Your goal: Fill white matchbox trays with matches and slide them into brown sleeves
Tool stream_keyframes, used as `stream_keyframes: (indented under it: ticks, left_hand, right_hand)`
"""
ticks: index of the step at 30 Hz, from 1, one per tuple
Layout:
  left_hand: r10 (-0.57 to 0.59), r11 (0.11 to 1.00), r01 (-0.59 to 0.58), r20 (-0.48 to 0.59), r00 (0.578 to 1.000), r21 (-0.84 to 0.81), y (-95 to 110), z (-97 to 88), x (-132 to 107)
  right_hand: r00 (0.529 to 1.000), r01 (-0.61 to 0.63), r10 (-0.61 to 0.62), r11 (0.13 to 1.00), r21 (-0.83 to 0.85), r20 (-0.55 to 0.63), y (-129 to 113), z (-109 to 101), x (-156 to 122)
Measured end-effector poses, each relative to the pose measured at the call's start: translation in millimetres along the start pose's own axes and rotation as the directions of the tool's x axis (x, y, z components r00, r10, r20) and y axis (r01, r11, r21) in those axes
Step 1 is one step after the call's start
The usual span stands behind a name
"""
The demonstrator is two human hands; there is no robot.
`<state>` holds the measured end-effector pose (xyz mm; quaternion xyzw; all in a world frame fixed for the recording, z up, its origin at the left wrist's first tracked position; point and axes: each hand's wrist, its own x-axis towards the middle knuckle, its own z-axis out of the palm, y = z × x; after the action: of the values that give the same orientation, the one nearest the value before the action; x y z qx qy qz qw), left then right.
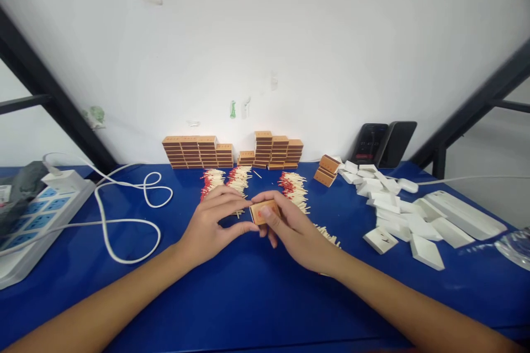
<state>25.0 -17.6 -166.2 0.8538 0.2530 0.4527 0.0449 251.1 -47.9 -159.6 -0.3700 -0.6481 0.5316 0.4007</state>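
My right hand (296, 226) grips a small orange-brown matchbox (265, 211), its thumb lying across the printed top face and its fingers wrapped behind. At the matchbox's left end, the thumb and forefinger of my left hand (217, 220) are on opposite edges of it. Just behind my hands lie rows of loose red-tipped matches (239, 178), with another heap of matches (295, 190) behind my right hand. My right wrist partly hides some matches (328, 236) nearer to me.
Matchboxes (190, 153) and more matchbox stacks (271, 149) line the wall. Two matchboxes (327, 169) lean together beside white box trays (389, 209). Two phones (372, 143) stand behind. At left are a power strip (39, 220) and white cable (103, 220) on the blue table (232, 303).
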Motion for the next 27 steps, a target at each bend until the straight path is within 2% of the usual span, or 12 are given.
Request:
stream_keyframes:
  ticks: [2, 5, 7, 10, 13, 15, 16, 18, 22, 27]
  left_hand:
    - [0.034, 0.999, -0.034, 0.01, 0.999, 0.015, 1.2, 0.9, -0.7]
    - [0.087, 0.995, -0.087, 0.0, 0.996, 0.052, 1.5, 0.3, -1.9]
    - [0.111, 0.991, -0.117, 0.085, 0.99, 0.065, 0.7, -1.9, -1.8]
    - [0.063, 0.991, -0.088, 0.22, 0.974, 0.105, -2.1, -5.5, -1.1]
    - [0.135, 0.979, -0.159, 0.186, 0.973, 0.125, -7.0, -6.2, -1.4]
    - [0.172, 0.972, -0.19, 0.128, 0.977, 0.137, -11.6, -4.9, -1.4]
    - [0.233, 0.962, -0.242, 0.083, 0.969, 0.128, -14.0, -4.0, -1.0]
    - [0.283, 0.948, -0.288, 0.054, 0.958, 0.138, -18.7, -2.4, 0.0]
    - [0.286, 0.949, -0.291, 0.062, 0.956, 0.122, -23.8, 0.2, 1.0]
    - [0.3, 0.94, -0.31, 0.083, 0.95, 0.14, -22.6, 3.8, -1.8]
  right_hand:
    - [0.998, -0.023, 0.024, 1.0, -0.013, 0.063, -1.5, 5.4, -6.3]
    - [0.994, -0.061, 0.066, 0.996, -0.06, 0.089, -4.4, 8.1, -14.1]
    - [0.993, -0.074, 0.084, 0.991, -0.115, 0.079, -4.6, 7.0, -16.3]
    - [0.997, -0.062, 0.072, 0.978, -0.201, 0.042, -1.2, 4.5, -14.6]
    - [0.999, -0.043, 0.047, 0.971, -0.236, 0.009, 3.1, 1.8, -11.7]
    - [1.0, -0.016, 0.015, 0.962, -0.272, -0.005, 4.9, -1.6, -10.8]
    - [1.0, 0.003, -0.006, 0.955, -0.298, -0.01, 5.5, -3.7, -10.6]
    - [0.998, 0.043, -0.053, 0.928, -0.37, -0.017, 7.2, -8.5, -10.1]
    - [0.992, 0.116, -0.119, 0.838, -0.533, 0.028, 13.6, -15.2, -7.8]
    - [0.986, 0.156, -0.155, 0.788, -0.596, 0.053, 19.5, -16.7, -6.1]
